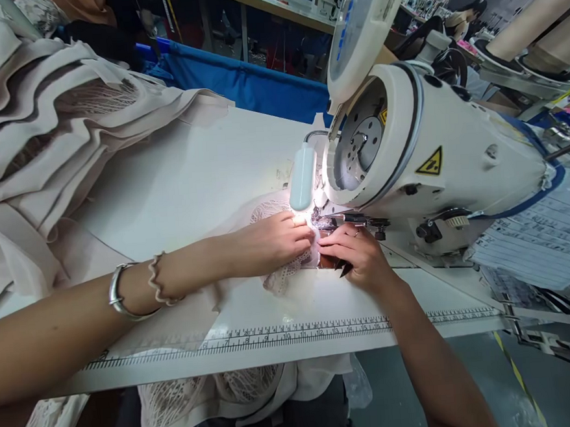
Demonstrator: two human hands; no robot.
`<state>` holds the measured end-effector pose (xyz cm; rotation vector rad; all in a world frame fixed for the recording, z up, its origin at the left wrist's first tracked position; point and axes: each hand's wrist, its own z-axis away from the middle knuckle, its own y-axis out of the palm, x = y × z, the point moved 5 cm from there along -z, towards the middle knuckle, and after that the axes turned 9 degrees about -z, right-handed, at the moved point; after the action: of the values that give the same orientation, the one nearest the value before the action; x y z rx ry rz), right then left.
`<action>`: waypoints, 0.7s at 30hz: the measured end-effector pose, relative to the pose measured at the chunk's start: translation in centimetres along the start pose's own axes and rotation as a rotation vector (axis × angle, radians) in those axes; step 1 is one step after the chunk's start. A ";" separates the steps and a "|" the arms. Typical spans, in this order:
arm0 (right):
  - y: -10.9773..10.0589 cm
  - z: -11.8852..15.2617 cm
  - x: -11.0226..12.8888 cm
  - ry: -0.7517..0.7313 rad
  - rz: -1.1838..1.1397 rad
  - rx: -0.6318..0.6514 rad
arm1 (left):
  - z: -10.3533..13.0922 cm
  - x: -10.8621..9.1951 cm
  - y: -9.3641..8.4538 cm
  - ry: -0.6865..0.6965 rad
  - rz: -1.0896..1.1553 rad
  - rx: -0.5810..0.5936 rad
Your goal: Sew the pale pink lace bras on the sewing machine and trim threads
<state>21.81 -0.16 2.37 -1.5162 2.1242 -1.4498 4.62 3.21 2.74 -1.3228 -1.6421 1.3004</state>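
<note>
A pale pink lace fabric piece (269,208) lies on the white table under the head of a sewing machine (436,144). My left hand (280,243) presses on the fabric with its fingers together, its fingertips close to the lit needle area. At the right edge of the fabric, my right hand (353,254) has its thumb and fingers closed together, their tips touching the cloth. Below its palm shows a dark pointed thing (346,270), whose kind I cannot make out. A small lamp (303,178) shines on the stitching spot and partly hides the needle.
Layered beige lace pieces (77,104) are heaped on the table at left. More lace garments (220,397) lie across my lap. A printed ruler (293,336) runs along the front edge. Behind the table is a blue cloth bin (241,83); handwritten sheets (549,227) hang at right.
</note>
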 end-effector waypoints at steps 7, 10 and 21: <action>0.0 0.0 0.0 0.020 0.018 0.010 | -0.2 -0.2 0.0 0.021 -0.073 0.072; 0.1 0.1 -0.3 0.039 0.020 0.021 | -0.3 0.1 -0.1 -0.018 -0.069 0.048; 0.4 0.0 0.0 -0.002 0.151 0.063 | -0.9 -0.2 0.1 0.001 -0.275 0.013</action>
<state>21.58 -0.13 2.08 -1.3048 2.1197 -1.4475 5.52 3.29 2.92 -1.0457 -1.7409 1.1432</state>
